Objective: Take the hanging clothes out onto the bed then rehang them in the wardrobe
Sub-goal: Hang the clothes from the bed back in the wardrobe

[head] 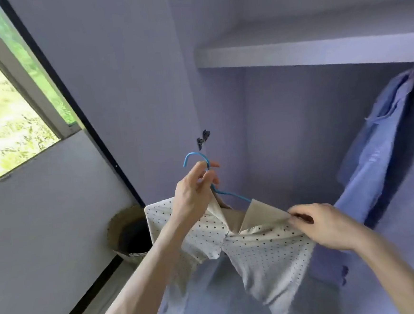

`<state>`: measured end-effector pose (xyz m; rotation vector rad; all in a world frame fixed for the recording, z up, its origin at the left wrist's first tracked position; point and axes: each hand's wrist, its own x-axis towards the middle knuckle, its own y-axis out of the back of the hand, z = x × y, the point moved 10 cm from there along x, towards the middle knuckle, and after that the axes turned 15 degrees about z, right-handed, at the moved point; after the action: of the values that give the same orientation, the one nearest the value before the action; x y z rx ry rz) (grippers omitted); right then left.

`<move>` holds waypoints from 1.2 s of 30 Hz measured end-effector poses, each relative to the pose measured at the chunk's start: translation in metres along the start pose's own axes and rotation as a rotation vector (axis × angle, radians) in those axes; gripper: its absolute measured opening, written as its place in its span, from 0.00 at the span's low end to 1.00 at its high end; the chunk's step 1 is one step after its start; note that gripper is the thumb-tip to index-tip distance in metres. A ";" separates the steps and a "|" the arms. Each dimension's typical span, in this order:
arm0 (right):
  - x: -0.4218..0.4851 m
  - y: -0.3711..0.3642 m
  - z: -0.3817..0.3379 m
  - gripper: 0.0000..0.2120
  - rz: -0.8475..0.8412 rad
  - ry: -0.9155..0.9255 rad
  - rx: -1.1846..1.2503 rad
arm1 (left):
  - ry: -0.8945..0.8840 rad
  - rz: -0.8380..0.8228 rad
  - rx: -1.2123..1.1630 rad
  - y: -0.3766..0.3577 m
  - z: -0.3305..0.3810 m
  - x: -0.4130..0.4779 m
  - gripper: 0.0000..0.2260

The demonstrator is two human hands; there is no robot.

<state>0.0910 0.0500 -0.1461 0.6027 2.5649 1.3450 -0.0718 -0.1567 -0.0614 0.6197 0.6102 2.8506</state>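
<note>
Left hand [193,197] grips hanger [193,153], right hand [325,224] pinches shirt [265,249]

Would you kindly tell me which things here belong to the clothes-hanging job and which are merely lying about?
Job: dotted shirt pinched by right hand, blue hanger gripped by left hand, blue shirt hanging in wardrobe.
Lying about: woven basket, window, dark clips.

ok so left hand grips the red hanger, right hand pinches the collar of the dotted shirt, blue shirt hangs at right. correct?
One slip: the hanger is blue, not red; the head view shows it. Otherwise yes: left hand grips it, right hand pinches the collar of the dotted shirt, blue shirt hangs at right.
</note>
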 end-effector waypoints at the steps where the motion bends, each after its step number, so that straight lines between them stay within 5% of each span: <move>1: 0.000 0.003 0.005 0.07 0.006 -0.002 -0.030 | -0.013 0.002 0.005 -0.008 0.000 0.008 0.11; 13: 0.039 0.024 -0.009 0.09 0.073 -0.044 -0.051 | -0.219 -0.097 0.188 -0.089 0.014 0.087 0.07; 19: 0.057 -0.011 -0.010 0.08 0.007 -0.154 0.306 | -0.178 -0.186 0.258 -0.119 -0.015 0.118 0.08; 25: 0.074 -0.032 -0.021 0.09 -0.004 -0.193 0.513 | -0.013 -0.527 0.283 -0.149 -0.075 0.118 0.16; 30: 0.080 -0.036 -0.022 0.07 0.026 -0.255 0.613 | -0.019 -0.464 0.210 -0.142 -0.081 0.132 0.14; 33: 0.083 -0.030 -0.015 0.07 0.106 -0.239 0.405 | -0.007 -0.370 0.167 -0.142 -0.079 0.143 0.13; 36: 0.079 -0.011 0.002 0.10 0.271 -0.236 -0.166 | -0.055 -0.357 0.250 -0.144 -0.085 0.142 0.14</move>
<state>0.0172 0.0800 -0.1543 1.0375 2.2199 1.4491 -0.2264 -0.0223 -0.1412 0.5575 0.9694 2.4389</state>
